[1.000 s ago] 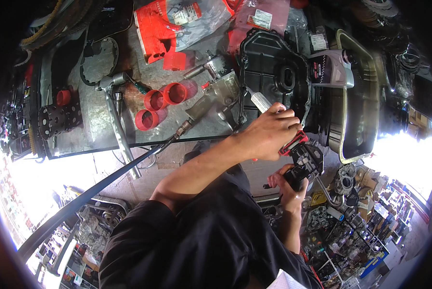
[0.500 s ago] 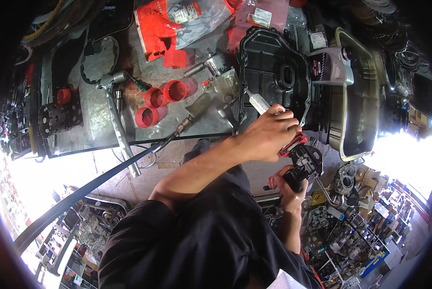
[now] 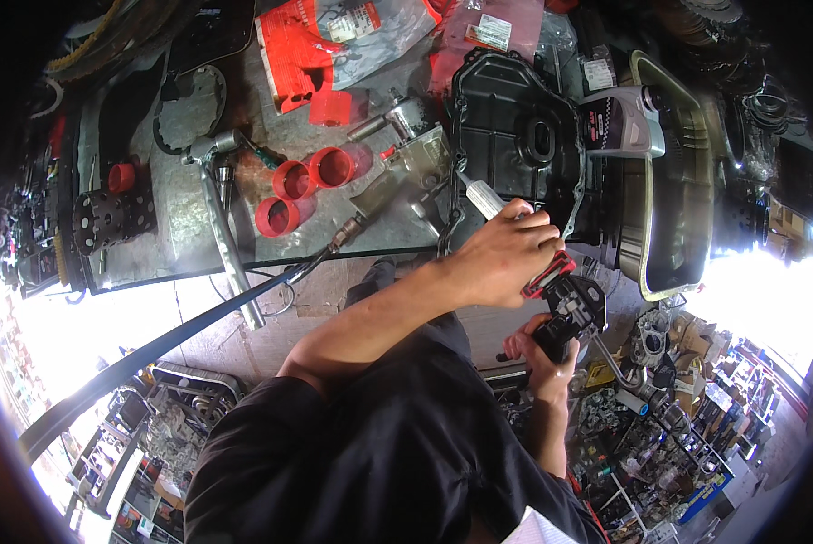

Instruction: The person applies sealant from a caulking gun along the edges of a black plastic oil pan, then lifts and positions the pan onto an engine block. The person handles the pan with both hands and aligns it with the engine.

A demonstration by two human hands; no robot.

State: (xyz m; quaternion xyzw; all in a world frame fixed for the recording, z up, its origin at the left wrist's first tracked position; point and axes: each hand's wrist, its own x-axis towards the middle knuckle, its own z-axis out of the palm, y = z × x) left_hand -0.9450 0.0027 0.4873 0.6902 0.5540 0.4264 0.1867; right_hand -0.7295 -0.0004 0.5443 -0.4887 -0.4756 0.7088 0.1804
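Tube [image 3: 484, 199] is pointing toward eleven o'clock, seemingly meeting the black pan [image 3: 499, 95] at its eight-o'clock rim; left hand [image 3: 515, 256] is clasping it, right hand [image 3: 548, 361] gripping the gun [image 3: 577, 301]; steady squeezing is seeming wisest.

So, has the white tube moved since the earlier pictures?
Yes, slightly: judged against the black pan, the white tube has shifted toward the picture's lower left.
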